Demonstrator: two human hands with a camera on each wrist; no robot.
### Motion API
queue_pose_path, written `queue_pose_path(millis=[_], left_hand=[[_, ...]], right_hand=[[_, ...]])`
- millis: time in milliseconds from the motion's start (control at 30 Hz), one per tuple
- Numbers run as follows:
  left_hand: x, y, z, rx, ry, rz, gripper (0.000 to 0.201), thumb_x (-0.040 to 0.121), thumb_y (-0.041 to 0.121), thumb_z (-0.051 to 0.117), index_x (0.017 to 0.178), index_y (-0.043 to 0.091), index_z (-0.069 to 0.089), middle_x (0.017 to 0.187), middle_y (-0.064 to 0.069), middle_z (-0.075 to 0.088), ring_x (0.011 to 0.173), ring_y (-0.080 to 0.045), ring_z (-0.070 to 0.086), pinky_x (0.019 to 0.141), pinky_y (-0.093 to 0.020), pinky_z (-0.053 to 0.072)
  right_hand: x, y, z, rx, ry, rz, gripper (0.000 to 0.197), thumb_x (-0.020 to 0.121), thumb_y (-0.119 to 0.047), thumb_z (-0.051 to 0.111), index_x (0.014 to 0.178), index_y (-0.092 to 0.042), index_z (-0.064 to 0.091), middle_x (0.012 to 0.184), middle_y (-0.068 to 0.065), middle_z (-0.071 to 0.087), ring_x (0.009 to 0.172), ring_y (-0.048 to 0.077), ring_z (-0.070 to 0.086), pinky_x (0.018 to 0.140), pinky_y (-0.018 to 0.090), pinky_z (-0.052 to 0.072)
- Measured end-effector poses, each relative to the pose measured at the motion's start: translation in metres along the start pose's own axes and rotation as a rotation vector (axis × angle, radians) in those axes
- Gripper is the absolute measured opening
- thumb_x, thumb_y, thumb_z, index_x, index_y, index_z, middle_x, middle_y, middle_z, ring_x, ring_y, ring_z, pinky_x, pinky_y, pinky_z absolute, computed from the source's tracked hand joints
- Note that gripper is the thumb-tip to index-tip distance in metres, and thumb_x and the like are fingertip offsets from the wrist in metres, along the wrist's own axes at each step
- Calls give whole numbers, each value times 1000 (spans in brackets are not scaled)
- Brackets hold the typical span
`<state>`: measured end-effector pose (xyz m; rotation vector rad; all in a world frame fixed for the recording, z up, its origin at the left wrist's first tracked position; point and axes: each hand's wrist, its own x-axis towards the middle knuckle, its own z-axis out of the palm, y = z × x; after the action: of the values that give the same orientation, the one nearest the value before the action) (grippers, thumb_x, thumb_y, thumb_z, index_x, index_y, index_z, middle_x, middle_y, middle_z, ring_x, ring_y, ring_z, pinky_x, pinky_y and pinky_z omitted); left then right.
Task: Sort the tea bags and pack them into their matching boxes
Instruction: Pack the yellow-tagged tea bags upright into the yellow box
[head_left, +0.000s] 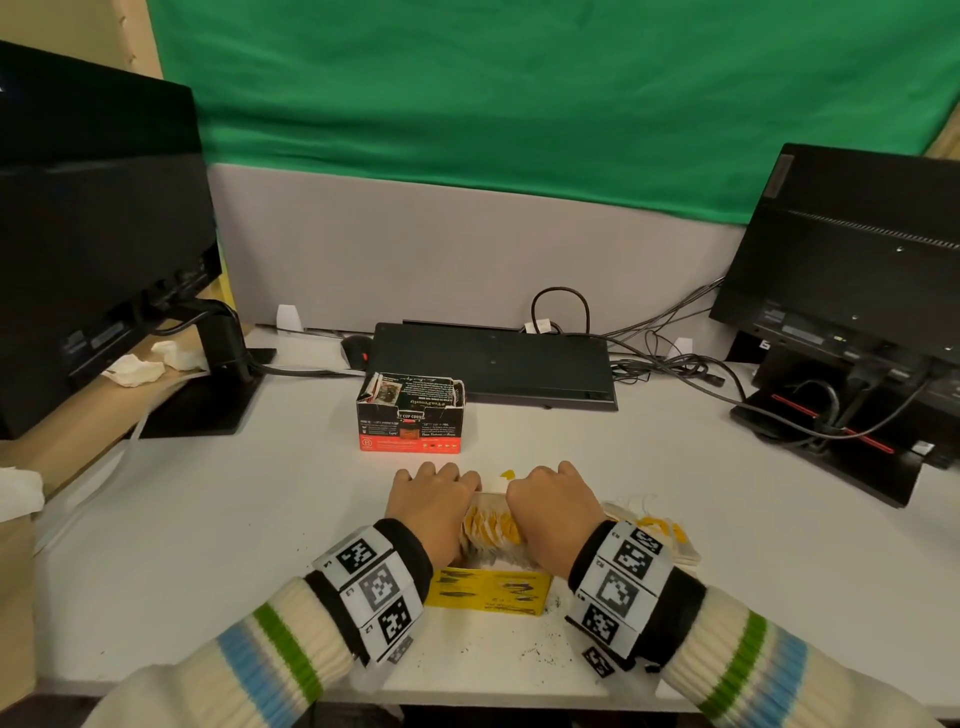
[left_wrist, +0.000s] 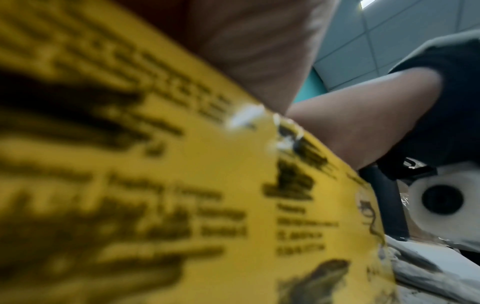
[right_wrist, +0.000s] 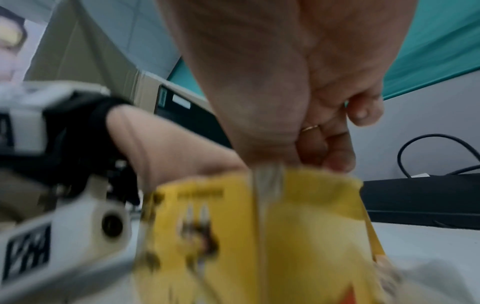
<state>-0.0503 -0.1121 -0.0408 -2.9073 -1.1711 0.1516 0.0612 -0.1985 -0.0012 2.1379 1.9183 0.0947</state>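
Note:
An open yellow tea box (head_left: 488, 592) stands on the white table (head_left: 208, 545) close to the near edge. A row of tea bags with yellow tags (head_left: 493, 530) stands in its top. My left hand (head_left: 434, 499) and right hand (head_left: 553, 506) flank that row with knuckles up and fingers curled round its ends. The left wrist view is filled by the blurred yellow box (left_wrist: 182, 185). From the right wrist, curled fingers (right_wrist: 324, 148) sit at the box (right_wrist: 298, 226) rim. A black and red tea box (head_left: 410, 415) stands open behind. More yellow-tag tea bags (head_left: 657, 530) lie loose to the right.
An upturned black keyboard (head_left: 493, 364) and a mouse (head_left: 356, 345) lie at the back. Monitors stand at left (head_left: 93, 234) and right (head_left: 857, 260), with cables (head_left: 675, 358) between. Crumpled tissues (head_left: 135, 366) lie at left. Tea crumbs (head_left: 540, 649) dot the table near the yellow box.

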Motion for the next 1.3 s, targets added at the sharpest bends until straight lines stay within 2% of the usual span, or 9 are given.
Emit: queue_pose_path(millis=[233, 467, 600, 700, 867, 933, 1067, 1167, 1300], left_hand=[[-2, -7, -17, -87, -117, -13, 83, 73, 47, 78, 141, 30, 34, 137, -1, 45, 128, -25, 41, 105, -48, 28], [-6, -21, -40, -121, -171, -46, 80, 73, 45, 80, 139, 32, 37, 142, 5, 44, 132, -21, 38, 109, -47, 25], [-9, -25, -47, -144, -174, -50, 77, 73, 50, 78, 138, 33, 40, 143, 8, 44, 132, -19, 39, 110, -48, 26], [-11, -26, -49, -167, -181, -39, 73, 75, 54, 74, 137, 34, 40, 142, 8, 45, 132, -17, 40, 110, -48, 26], [-13, -26, -53, -197, -198, -28, 68, 78, 53, 71, 137, 34, 41, 140, 8, 45, 131, -17, 41, 109, -46, 25], [-14, -26, -55, -209, -193, -25, 66, 80, 50, 71, 136, 34, 41, 139, 7, 46, 129, -17, 42, 108, -45, 27], [-14, -26, -56, -215, -190, -16, 64, 81, 45, 71, 137, 35, 41, 140, 7, 45, 129, -18, 43, 108, -45, 27], [-14, -26, -54, -206, -197, -3, 67, 80, 42, 74, 138, 34, 40, 139, 7, 46, 128, -17, 44, 107, -43, 32], [-12, -33, -51, -249, -208, -23, 56, 85, 39, 68, 135, 29, 46, 134, 2, 51, 118, -17, 51, 100, -35, 44]], right_hand=[[-4, 72, -17, 503, 210, 205, 6, 79, -20, 72, 75, -20, 76, 81, -1, 74, 77, 15, 65, 79, 32, 55], [-5, 104, 23, 413, -86, 147, 44, 77, -25, 76, 118, -26, 63, 117, -4, 60, 95, 11, 55, 80, 22, 44], [11, 83, 43, 472, -155, 34, 76, 69, -32, 80, 136, -30, 46, 136, -3, 51, 124, 17, 47, 100, 33, 44], [25, 70, 48, 477, -202, 8, 97, 58, -36, 86, 141, -33, 36, 134, -4, 51, 122, 20, 48, 102, 40, 44], [32, 70, 38, 414, -204, 12, 41, 59, -32, 87, 91, -29, 62, 72, -13, 47, 77, 15, 51, 68, 30, 44], [30, 74, 38, 466, -189, 30, 31, 60, -30, 87, 77, -26, 62, 73, -10, 51, 74, 15, 53, 68, 30, 47], [21, 84, 40, 532, -170, 67, 25, 66, -28, 84, 77, -19, 64, 94, 2, 65, 85, 18, 59, 68, 26, 48], [17, 97, 37, 609, -93, 110, 23, 69, -28, 83, 75, -17, 64, 85, 1, 65, 72, 10, 56, 57, 16, 42], [11, 116, 32, 739, 58, 182, 19, 72, -27, 81, 74, -20, 63, 81, -5, 64, 67, 4, 54, 60, 15, 39]])
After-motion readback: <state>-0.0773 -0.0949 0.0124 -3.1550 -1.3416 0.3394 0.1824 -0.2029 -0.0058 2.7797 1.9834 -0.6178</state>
